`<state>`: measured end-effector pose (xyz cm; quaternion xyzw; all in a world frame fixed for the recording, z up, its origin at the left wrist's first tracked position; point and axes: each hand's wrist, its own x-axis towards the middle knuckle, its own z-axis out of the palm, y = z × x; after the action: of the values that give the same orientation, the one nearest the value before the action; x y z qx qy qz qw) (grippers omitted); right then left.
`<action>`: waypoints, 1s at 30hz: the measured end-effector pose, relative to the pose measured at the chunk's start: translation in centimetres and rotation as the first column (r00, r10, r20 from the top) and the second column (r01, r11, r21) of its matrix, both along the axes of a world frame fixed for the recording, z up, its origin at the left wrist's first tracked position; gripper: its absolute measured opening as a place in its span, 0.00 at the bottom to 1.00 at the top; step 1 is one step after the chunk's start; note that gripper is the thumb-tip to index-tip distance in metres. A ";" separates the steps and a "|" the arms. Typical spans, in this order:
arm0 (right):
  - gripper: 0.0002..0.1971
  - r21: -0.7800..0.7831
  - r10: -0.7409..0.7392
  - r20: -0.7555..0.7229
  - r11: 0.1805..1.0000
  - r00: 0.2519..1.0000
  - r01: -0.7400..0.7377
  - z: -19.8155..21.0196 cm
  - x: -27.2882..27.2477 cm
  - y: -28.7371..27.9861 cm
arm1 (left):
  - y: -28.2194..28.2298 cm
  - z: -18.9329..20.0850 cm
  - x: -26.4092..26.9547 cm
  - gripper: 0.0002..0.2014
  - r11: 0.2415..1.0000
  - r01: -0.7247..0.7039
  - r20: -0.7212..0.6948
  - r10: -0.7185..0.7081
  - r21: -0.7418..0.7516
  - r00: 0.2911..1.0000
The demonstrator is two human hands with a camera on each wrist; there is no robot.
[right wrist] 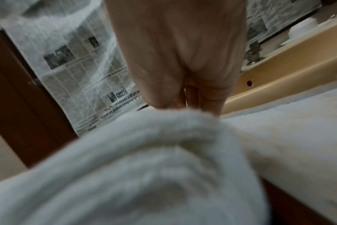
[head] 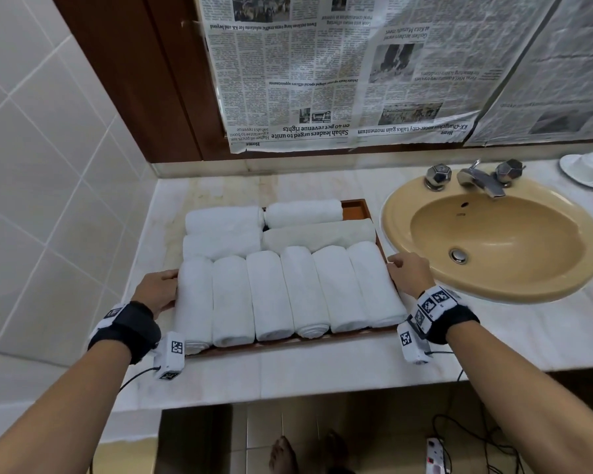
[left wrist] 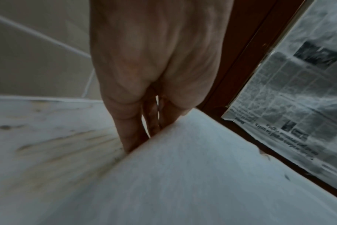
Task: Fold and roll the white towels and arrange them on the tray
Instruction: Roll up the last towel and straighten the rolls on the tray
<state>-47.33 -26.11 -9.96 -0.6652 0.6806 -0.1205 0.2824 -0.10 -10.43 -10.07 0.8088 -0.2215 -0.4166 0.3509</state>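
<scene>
10 rolled white towels (head: 271,268) fill the wooden tray (head: 355,208) on the pale surface (head: 322,371): 6 lengthwise in the near row, 4 crosswise behind. Left hand (head: 158,292) and right hand (head: 409,271) flank the tray's sides, fingers straight and together, against the outermost rolls. Beige sink (head: 493,234) sits just right.

Ten rolled towels (head: 271,295) on one tray (head: 355,210); one sink (head: 493,241) at three o'clock.
</scene>
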 end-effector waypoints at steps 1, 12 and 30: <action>0.14 -0.004 -0.009 0.053 1.000 0.999 0.009 0.3 -0.2 0.9 | 0.6 0.3 -0.4 0.17 1.000 -0.004 0.002 0.004 -0.007 1.000; 0.27 0.057 0.017 0.320 0.998 0.947 -0.037 -1.4 -1.2 11.0 | 11.1 -0.2 -6.9 0.30 0.983 0.184 0.174 -0.179 -0.013 0.968; 0.43 -0.041 0.189 -0.368 0.975 0.910 -0.219 -0.1 8.3 11.0 | 5.2 0.9 -13.0 0.45 0.818 0.437 0.564 -0.574 0.373 0.593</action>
<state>-39.04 -15.14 -10.04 -0.7544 0.6422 0.0068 0.1359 -13.10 -5.20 -9.16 0.8345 -0.5088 -0.2085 0.0357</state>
